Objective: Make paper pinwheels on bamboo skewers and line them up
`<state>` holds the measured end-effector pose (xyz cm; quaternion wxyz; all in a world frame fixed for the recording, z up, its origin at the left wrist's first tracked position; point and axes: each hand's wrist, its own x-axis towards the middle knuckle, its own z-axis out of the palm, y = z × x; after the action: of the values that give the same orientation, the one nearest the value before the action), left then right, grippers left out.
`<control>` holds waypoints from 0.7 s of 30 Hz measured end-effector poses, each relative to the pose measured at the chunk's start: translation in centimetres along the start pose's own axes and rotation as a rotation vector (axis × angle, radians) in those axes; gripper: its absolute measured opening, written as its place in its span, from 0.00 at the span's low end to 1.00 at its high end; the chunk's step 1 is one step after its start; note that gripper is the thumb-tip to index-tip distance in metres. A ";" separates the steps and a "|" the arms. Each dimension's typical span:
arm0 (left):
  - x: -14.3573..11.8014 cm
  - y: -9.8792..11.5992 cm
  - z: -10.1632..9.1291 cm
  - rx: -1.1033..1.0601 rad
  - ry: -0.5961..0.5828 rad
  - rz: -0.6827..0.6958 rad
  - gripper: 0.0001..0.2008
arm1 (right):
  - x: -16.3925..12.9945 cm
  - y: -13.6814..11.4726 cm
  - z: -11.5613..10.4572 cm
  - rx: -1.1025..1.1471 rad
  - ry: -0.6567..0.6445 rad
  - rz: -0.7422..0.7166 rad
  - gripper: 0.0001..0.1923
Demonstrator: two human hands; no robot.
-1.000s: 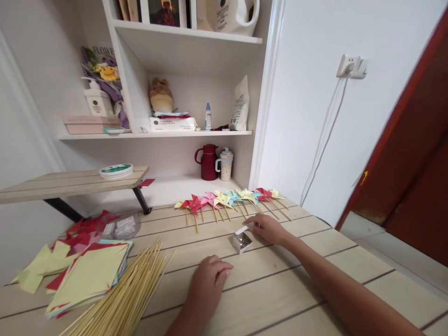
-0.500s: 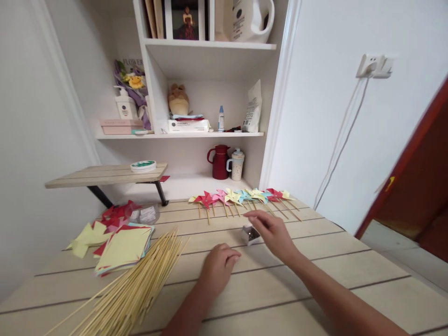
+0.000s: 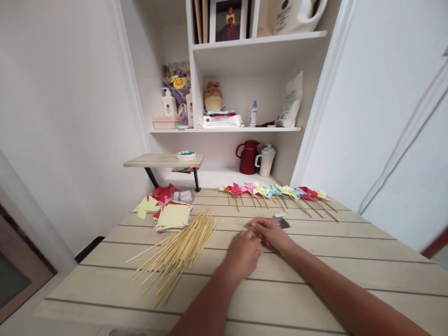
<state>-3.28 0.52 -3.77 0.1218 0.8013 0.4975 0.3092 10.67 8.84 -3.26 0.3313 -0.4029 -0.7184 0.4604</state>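
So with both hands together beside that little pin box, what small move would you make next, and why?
Probably reach the left hand to the bamboo sticks for one: the right hand seems to pinch something tiny beside the small box, and finished pinwheels all sit on sticks.

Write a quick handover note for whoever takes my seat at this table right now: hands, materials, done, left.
Left hand and right hand: resting together on the table, fingertips meeting; whether they pinch anything cannot be told.
Small pin box: just behind the right hand.
Bamboo sticks: loose pile to the left.
Paper squares: stacked behind the sticks, cut pieces beside them.
Done: a row of finished pinwheels along the table's far edge.
Left: many sticks and paper squares unused.
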 end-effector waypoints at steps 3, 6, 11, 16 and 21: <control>-0.3 0.0 -0.3 0.070 -0.003 0.023 0.10 | -0.2 -0.1 0.3 -0.083 0.018 -0.080 0.18; -0.1 0.1 -0.7 0.073 0.007 0.042 0.13 | -0.8 -0.7 0.7 -0.183 0.004 -0.177 0.14; -0.5 1.1 -1.4 0.120 -0.020 0.093 0.12 | -1.8 -1.2 0.6 -0.280 -0.015 -0.235 0.15; -2.2 1.2 -5.6 0.318 -0.081 0.234 0.14 | -2.4 -1.5 0.4 -0.338 -0.042 -0.281 0.13; -2.9 -3.9 -15.6 0.460 0.135 -0.054 0.21 | -2.4 -1.6 0.4 -0.385 -0.068 -0.290 0.15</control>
<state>-16.64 -1.96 5.35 -0.0893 0.7718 0.5831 0.2374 11.02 6.13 -2.18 0.2867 -0.3356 -0.8538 0.2760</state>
